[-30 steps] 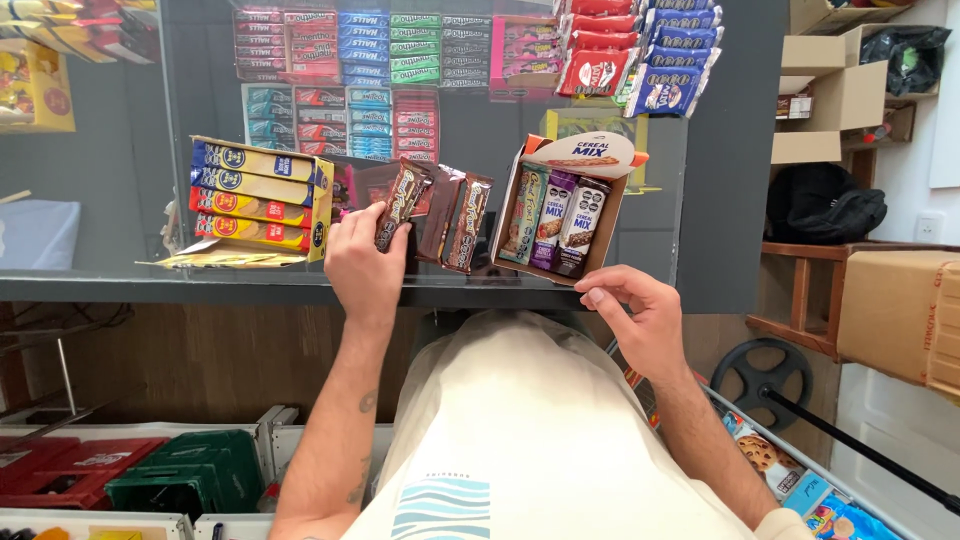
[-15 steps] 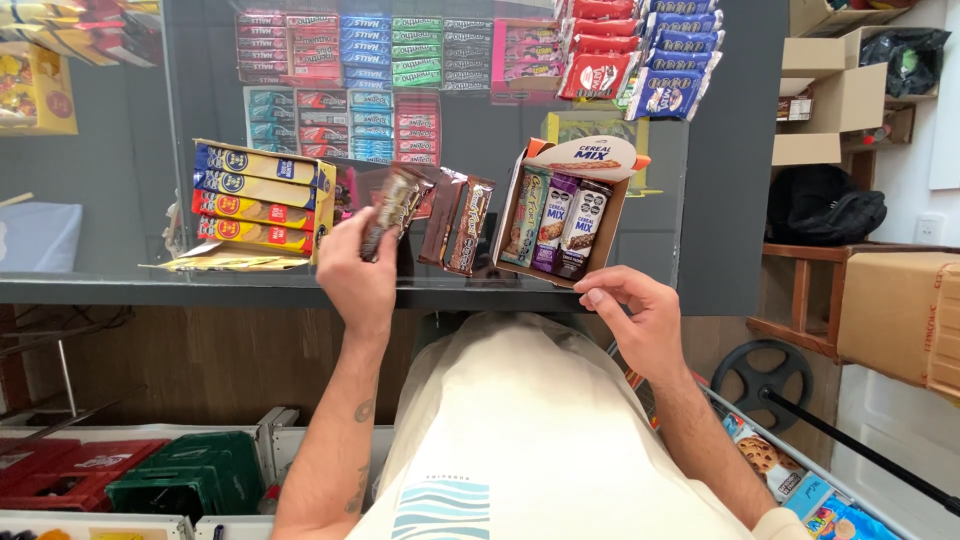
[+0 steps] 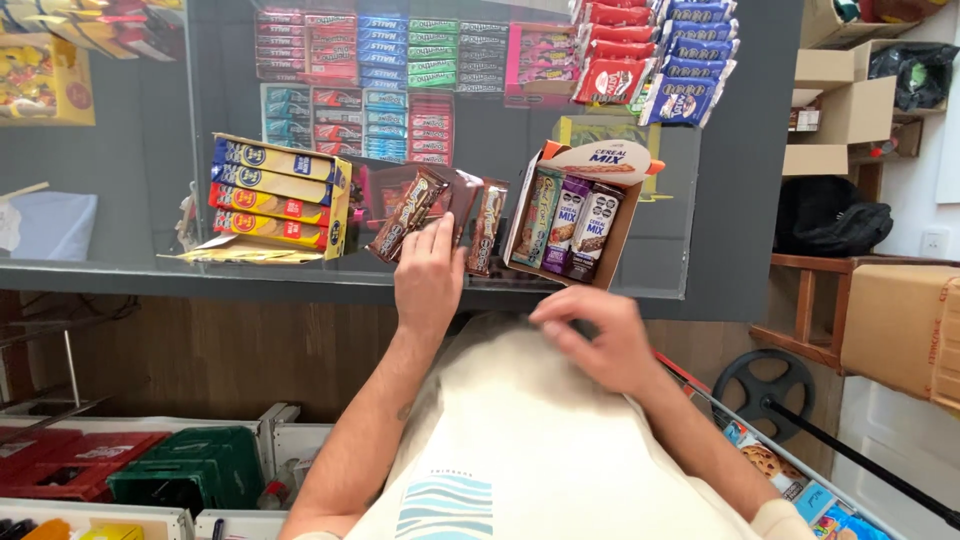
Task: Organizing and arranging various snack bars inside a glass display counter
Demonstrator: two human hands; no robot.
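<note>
Since the earlier frames the right hand [image 3: 590, 340] is pulling back from the front corner of the cereal bar box [image 3: 565, 215] and is now hanging in front of the person's chest, blurred, fingers curled loosely with nothing visibly in them. The left hand [image 3: 428, 270] is pressing forward into the row of brown chocolate bars [image 3: 440, 210] standing on the glass tabletop [image 3: 120, 265]; its fingers are reaching among the wrappers, and one bar [image 3: 405, 215] is tilting over to the left, but whether the hand is gripping that bar or only pushing it I cannot tell.

The chocolate bars are lying straight ahead of the left hand, touching its fingertips, with their long axes running away from the person and leaning a little left. The left hand is clearly the nearer one; the right hand is sitting well back and to the right, apart from the goods. A stack of yellow, blue and red biscuit packs [image 3: 275, 195] is sitting just to the left of the chocolate bars, and the open cereal bar box is standing tilted just to their right.
</note>
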